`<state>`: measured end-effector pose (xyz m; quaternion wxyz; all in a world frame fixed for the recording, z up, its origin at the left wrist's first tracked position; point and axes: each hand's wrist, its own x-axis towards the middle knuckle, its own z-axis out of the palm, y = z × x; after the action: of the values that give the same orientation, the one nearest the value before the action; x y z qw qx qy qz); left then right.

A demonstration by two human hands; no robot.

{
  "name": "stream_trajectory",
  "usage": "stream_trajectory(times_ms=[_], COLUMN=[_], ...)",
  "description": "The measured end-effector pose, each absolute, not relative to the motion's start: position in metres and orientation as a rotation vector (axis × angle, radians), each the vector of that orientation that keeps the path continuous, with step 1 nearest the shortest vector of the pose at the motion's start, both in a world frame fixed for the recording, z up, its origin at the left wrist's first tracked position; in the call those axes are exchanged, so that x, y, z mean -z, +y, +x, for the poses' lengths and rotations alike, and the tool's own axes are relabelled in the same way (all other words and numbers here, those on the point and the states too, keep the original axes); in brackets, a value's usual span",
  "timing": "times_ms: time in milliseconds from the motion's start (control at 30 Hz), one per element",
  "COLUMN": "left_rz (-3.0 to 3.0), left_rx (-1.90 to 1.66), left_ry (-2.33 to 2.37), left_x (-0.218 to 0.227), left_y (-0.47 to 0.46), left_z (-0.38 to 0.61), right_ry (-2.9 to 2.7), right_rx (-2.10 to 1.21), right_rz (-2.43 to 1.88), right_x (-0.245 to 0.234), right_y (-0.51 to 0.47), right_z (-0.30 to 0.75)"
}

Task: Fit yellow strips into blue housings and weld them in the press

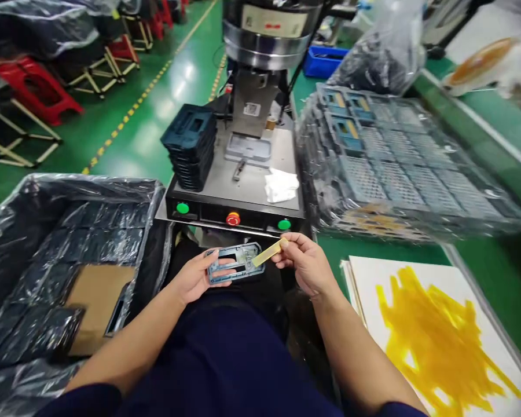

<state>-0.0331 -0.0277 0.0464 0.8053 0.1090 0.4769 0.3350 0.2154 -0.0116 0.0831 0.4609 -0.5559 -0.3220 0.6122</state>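
Note:
Held in front of my body is a grey-blue plastic housing with rectangular cut-outs, and my left hand grips its left end. My right hand pinches a flat, yellowish translucent strip. The strip's lower left end lies over the right part of the housing; whether they touch I cannot tell. Just beyond both hands stands a press machine with a grey fixture on its metal bed. A pile of yellow strips lies on a white board to the right of my right forearm.
Dark housings are stacked on the press bed, near a white cloth. Green buttons and a red stop button line its front. A plastic-lined bin stands left; stacked trays of parts stand right.

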Motion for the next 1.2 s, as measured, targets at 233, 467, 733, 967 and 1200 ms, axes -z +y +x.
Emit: stream_trajectory(times_ms=[233, 467, 733, 967, 1200], left_rz=[0.169, 0.227, 0.252, 0.287, 0.39], left_rx=[-0.869, -0.914, -0.921, -0.92, -0.892], left_ry=[0.996, 0.901, 0.865, 0.901, 0.917], left_x=[-0.046, -0.046, -0.044, -0.044, -0.045], left_y=[-0.027, -0.023, -0.02, -0.021, -0.023], left_z=[-0.042, -0.039, -0.034, -0.033, -0.032], right_ry=[-0.801, -1.009, -1.016, -1.239, -1.521], right_rx=[-1.56, -1.52, -1.465, -1.301, -1.009], right_rz=[-1.348, -1.375, -1.46, -1.588, -1.596], right_x=[-0.063, -0.056, -0.046, -0.043, -0.048], right_y=[-0.01, -0.018, -0.023, -0.025, -0.02], right_z=[0.172, 0.158, 0.153, 0.154, 0.168])
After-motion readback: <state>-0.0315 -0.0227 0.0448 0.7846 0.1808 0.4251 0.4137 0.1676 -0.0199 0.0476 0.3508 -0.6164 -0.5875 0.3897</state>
